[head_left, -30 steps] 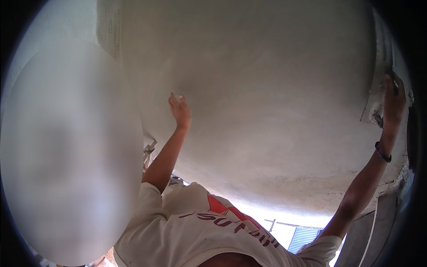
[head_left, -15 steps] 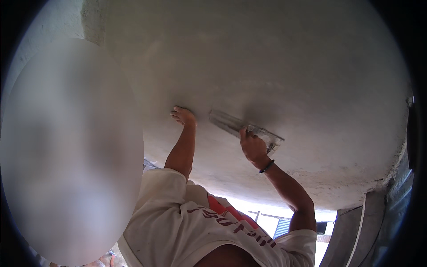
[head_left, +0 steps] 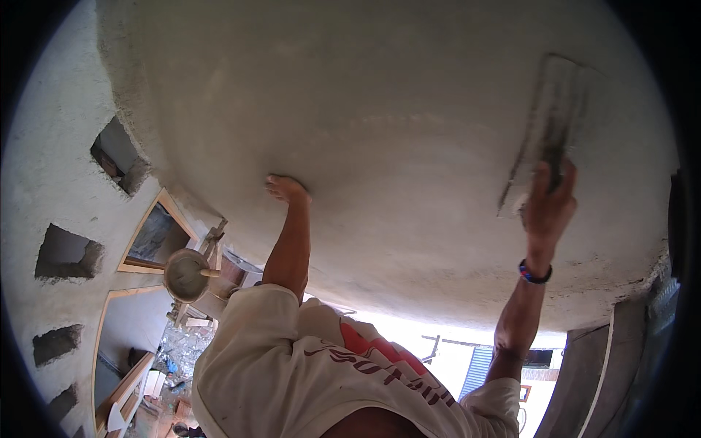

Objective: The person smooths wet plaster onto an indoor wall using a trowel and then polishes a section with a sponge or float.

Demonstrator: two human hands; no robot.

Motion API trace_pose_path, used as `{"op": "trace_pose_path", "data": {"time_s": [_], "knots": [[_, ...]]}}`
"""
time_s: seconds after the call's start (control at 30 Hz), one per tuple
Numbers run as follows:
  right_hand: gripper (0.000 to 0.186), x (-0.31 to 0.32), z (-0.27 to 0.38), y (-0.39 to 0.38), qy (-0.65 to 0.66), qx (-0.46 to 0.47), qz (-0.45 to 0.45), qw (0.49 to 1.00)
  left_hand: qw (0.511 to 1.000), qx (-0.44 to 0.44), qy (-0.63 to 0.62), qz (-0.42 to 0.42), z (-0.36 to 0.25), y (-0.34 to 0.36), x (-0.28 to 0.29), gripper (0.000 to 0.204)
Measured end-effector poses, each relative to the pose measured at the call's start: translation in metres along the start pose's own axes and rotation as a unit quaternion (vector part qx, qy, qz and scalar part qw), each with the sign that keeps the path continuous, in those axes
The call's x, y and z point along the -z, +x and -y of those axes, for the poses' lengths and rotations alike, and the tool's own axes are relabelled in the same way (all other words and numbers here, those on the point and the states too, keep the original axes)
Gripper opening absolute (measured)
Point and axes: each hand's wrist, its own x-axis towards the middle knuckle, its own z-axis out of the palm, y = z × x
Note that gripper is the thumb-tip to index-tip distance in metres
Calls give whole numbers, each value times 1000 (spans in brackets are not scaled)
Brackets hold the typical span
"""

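Note:
My right hand (head_left: pixel 549 208) is wrapped round the handle of a long rectangular plastering trowel (head_left: pixel 561 91), whose blade lies against the grey plastered surface (head_left: pixel 350 146) at the right. The blade points away from me and is a little smeared by motion. Further left, my left hand (head_left: pixel 288 188) rests on the same smooth surface with its fingers stretched out and nothing in them.
At the left, a pale wall (head_left: pixel 73 168) has several square holes and a wood-framed opening (head_left: pixel 161 233). Beside it stands a round pan (head_left: pixel 188 276) of grey mix. Rubble (head_left: pixel 182 354) lies below. A grey post (head_left: pixel 588 372) rises at the lower right.
My right hand has swung the trowel right and farther away, turning it from slanted to nearly upright. My left hand has shifted slightly left. The blurred shape at the left is gone.

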Motion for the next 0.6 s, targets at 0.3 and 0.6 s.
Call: {"op": "trace_pose_path", "data": {"time_s": [0.3, 0.6], "knots": [[44, -126, 57, -203, -60, 288, 343, 892, 996, 27, 36, 79, 2, -19, 8, 77], [42, 98, -138, -3, 104, -117, -100, 983, 991, -109, 77, 27, -37, -27, -22, 75]]}}
